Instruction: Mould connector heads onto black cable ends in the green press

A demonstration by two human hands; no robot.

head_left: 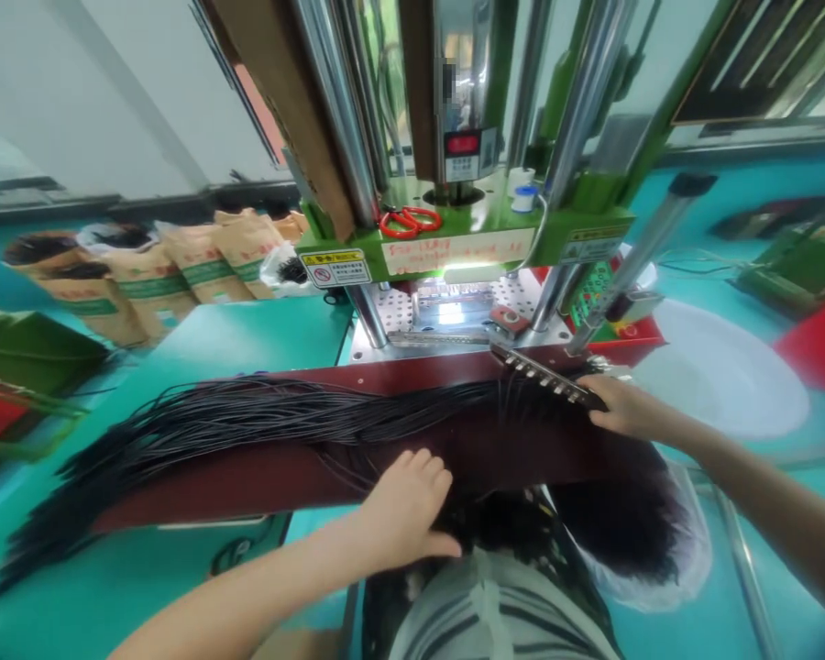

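Observation:
My right hand [615, 405] grips the near end of a long metal bar [543, 374] with a row of small pegs or fittings along it. The bar's far end reaches the front edge of the press's perforated metal plate [395, 316]. Thin black strands hang below the bar. My left hand [412, 500] is over the near part of a dark red board [247, 490], thumb apart from the fingers, and nothing shows in it. Behind it, a long bundle of black cables [302, 412] lies across the board, with its ends fanned out to the left.
A green press [584, 234] with steel columns stands ahead, red-handled scissors [411, 222] and a blue-white spool [523, 198] on its crosspiece. Paper sacks [151, 284] stand at back left. To the right are a red tray [643, 335] and a bag of black pieces [687, 559].

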